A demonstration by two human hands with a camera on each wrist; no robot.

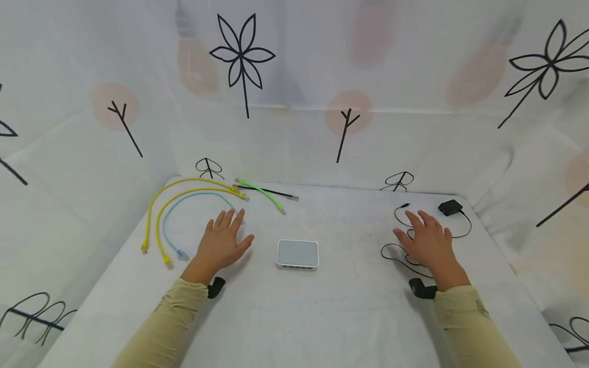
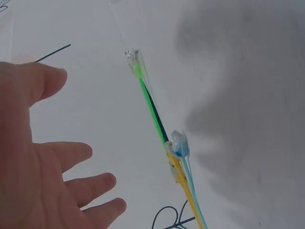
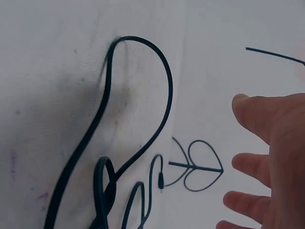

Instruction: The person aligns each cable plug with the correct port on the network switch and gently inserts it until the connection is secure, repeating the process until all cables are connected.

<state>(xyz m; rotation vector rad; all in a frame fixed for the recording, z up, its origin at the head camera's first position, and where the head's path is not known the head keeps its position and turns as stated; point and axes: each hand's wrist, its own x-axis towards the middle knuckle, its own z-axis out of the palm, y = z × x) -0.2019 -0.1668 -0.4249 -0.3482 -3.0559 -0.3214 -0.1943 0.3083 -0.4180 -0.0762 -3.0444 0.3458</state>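
Fingers spread, my left hand [image 1: 221, 245] hovers at the right of the curved cables and holds nothing. Beside it lie a light blue network cable [image 1: 166, 225] and yellow network cables [image 1: 158, 225]. A short green network cable [image 1: 262, 190] crosses a black one [image 1: 276, 192] farther back. Between the hands sits a white and grey network switch [image 1: 297, 252], its row of ports facing me. My right hand [image 1: 430, 245], fingers also apart, is above the black cord [image 1: 391, 258] of a power adapter [image 1: 450, 207], partly hiding it. In the right wrist view, the cord [image 3: 170, 90] shows a loop.
A white cloth covers the table [image 1: 294, 322]. Behind and at both sides hangs a pale curtain [image 1: 294, 138] printed with black leaf shapes. A dark wrist camera [image 1: 216, 288] sits at the left sleeve, another dark camera [image 1: 422, 289] at the right.
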